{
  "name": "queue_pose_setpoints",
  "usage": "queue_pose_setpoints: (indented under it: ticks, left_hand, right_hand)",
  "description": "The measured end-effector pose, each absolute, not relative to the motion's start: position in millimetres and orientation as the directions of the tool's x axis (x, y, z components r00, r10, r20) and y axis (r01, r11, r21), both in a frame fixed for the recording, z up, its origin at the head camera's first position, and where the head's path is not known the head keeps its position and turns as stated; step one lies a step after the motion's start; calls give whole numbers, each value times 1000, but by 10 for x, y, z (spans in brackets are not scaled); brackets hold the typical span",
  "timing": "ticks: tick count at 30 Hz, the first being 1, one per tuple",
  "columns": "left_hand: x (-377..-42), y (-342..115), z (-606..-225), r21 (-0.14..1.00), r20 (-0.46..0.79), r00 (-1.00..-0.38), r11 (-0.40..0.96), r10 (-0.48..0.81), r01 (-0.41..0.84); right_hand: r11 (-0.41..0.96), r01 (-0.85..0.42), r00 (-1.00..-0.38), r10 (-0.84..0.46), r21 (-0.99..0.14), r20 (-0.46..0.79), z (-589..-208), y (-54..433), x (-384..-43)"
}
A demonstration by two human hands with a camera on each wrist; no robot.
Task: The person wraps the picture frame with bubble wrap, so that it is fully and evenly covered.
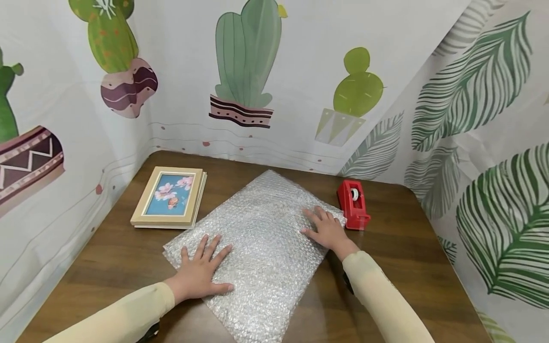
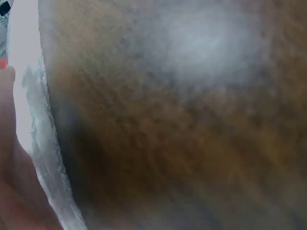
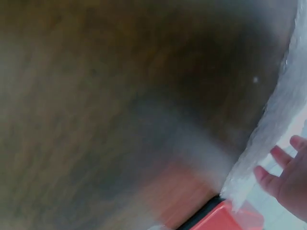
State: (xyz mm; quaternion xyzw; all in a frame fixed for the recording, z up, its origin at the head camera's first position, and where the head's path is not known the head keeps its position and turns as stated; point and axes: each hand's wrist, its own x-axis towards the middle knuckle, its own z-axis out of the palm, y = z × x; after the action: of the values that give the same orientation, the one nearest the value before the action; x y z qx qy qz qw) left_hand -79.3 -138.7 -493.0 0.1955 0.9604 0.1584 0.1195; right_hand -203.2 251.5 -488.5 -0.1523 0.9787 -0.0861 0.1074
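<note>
the bubble wrap (image 1: 266, 228) lies flat at the frame's centre, so laying it out looks done. left grip (image 1: 196, 276) and right grip (image 1: 328, 232) rest on it, fingers spread. wrapping looks unstarted: stacked picture frames (image 1: 168, 196) sit uncovered at centre left, tape dispenser (image 1: 355, 212) untouched at centre right.

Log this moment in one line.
left hand: open on bubble wrap | right hand: open on bubble wrap, near tape dispenser | picture frames: on table, left of wrap
</note>
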Motion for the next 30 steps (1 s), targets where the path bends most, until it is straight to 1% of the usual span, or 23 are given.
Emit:
queue_pose_setpoints:
  ticks: [5,8,13,23,30]
  left_hand:
    - [-756,-1407,-4979,370,-128,-904,865,407,337]
    - [-756,-1415,-4984,375,-138,-903,865,407,333]
    - [-782,-1427,-4974,355,-143,-900,870,411,341]
    - [-796,-1518,-4990,314,-65,-895,860,442,402]
    - [-795,-1539,-4965,335,-75,-892,854,445,398]
  right_hand:
    - [944,-279,-932,-311,-178,-188,-4935,2569,-2013]
    - [944,-264,-933,-302,-200,-195,-4974,2571,-1987]
    - [947,-240,-936,-284,-214,-208,-4980,2549,-1962]
    - [959,-220,-939,-258,-178,-226,-4959,2527,-1870]
    - [952,-202,-941,-253,-229,-223,-4938,2516,-1852]
